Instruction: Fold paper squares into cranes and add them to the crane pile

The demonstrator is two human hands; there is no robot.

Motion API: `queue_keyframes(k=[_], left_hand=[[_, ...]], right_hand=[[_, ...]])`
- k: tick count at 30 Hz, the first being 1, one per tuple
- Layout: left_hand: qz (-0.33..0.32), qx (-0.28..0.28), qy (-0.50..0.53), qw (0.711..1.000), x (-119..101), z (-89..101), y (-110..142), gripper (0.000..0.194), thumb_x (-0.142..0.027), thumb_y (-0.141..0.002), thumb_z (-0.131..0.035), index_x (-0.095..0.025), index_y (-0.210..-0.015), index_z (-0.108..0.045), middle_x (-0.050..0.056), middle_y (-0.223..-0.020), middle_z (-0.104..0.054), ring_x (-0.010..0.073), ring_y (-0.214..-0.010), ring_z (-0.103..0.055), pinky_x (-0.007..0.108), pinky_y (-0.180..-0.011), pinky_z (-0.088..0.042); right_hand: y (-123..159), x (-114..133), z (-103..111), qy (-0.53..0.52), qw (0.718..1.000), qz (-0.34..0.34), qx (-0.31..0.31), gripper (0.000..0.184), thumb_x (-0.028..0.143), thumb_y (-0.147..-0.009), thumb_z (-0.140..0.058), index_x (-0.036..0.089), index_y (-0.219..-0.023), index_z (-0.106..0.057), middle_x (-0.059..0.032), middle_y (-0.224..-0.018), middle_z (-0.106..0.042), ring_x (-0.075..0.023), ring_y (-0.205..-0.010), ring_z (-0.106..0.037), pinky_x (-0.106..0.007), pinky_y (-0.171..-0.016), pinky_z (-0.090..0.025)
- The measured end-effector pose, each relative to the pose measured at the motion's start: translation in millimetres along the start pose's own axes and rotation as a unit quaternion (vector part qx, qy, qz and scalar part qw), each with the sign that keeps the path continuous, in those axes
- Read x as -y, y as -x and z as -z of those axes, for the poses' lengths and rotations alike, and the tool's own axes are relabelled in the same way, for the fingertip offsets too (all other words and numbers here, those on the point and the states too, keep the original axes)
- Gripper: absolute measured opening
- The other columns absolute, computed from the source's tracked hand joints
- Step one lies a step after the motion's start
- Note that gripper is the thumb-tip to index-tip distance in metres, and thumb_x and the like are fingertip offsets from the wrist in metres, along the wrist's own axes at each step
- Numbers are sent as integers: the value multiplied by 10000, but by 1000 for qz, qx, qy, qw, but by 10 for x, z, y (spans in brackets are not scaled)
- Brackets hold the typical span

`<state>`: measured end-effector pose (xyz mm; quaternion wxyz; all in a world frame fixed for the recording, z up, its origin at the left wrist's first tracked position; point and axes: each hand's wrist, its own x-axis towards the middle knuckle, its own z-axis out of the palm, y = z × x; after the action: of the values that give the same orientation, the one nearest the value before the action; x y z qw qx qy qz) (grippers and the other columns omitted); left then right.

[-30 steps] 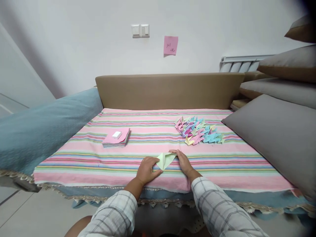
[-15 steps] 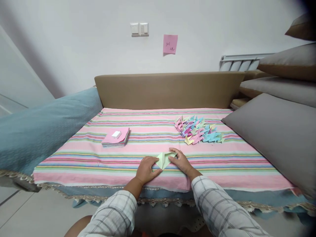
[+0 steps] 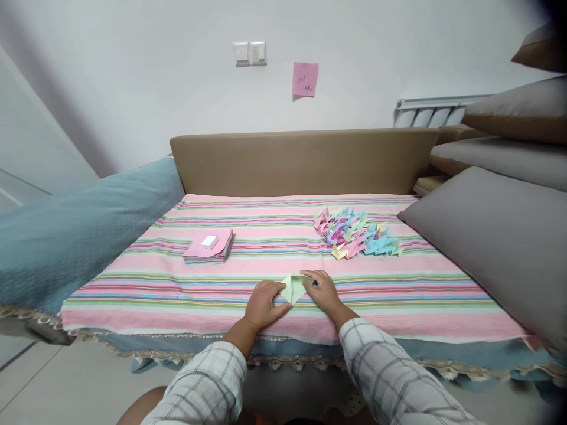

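Observation:
A pale green sheet of origami paper [image 3: 292, 288], partly folded to a point at the near end, lies on the striped cloth [image 3: 266, 260] between both hands. My left hand [image 3: 264, 304] grips its left edge, with the thumb at the near tip and the fingers along the upper left. On the other side, my right hand [image 3: 325, 291] has its thumb and fingers on the right flap, which is partly raised and covered by the fingers. Behind, to the right, sits a pile of folded paper cranes [image 3: 349, 232] in pink, blue, yellow, green and purple.
A stack of coloured paper squares [image 3: 195, 251] with a small white block [image 3: 209, 241] on top lies at the left. Grey cushions [image 3: 482, 248] border the right side, and a brown backrest [image 3: 301, 162] runs along the back. A blue-covered armrest [image 3: 88, 218] is at the left.
My right hand has shifted slightly left and its fingers have drawn the paper's right flap inward. My left hand stays in place on the paper.

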<state>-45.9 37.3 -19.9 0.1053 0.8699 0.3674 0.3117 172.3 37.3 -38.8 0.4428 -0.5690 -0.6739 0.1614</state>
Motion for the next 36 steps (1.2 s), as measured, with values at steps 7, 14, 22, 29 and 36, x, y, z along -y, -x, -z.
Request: queue_keyframes(k=[7,14,22,29,36], left_hand=[[1,1,-5,1000,-9,12,-2,485,-505,-728,-626,-203,-1106,-593,88,-1072,-655,246,-998,-572,423,-910,-421],[3,6,-3,1000,-25,26,-6,414,-449,-782,-571,-202,-1114,-592,83,-1076,-659,235,-1007,-575,419,-912,-421],[-2,4,-5,1000,-43,39,-28,342,-410,-789,-559,-198,-1052,-609,70,-1002,-666,216,-942,-581,388,-864,-436],[3,4,-6,1000,-50,38,-35,287,-360,-807,-538,-192,-1028,-612,72,-976,-666,217,-930,-578,381,-852,-436],[7,6,3,1000,-42,34,-33,273,-272,-827,-480,-195,-1055,-609,72,-1000,-668,215,-933,-581,390,-858,-439]], right_hand=[[35,34,18,65,996,27,46,337,175,-777,-509,298,-1043,-675,-24,-945,-659,-208,-985,-511,-356,-872,-351],[36,65,30,77,995,32,51,360,237,-823,-489,302,-1155,-609,-33,-1067,-622,-208,-1063,-473,-364,-913,-321],[47,96,38,110,990,61,69,369,199,-821,-482,338,-1132,-624,-24,-1041,-614,-203,-1030,-471,-357,-886,-324],[91,164,56,127,985,85,84,368,189,-798,-476,315,-1103,-640,-24,-1064,-601,-203,-1050,-453,-365,-916,-300],[130,188,109,129,977,127,111,321,421,-862,-472,293,-1112,-628,-39,-1141,-569,-216,-1090,-433,-380,-933,-289]])
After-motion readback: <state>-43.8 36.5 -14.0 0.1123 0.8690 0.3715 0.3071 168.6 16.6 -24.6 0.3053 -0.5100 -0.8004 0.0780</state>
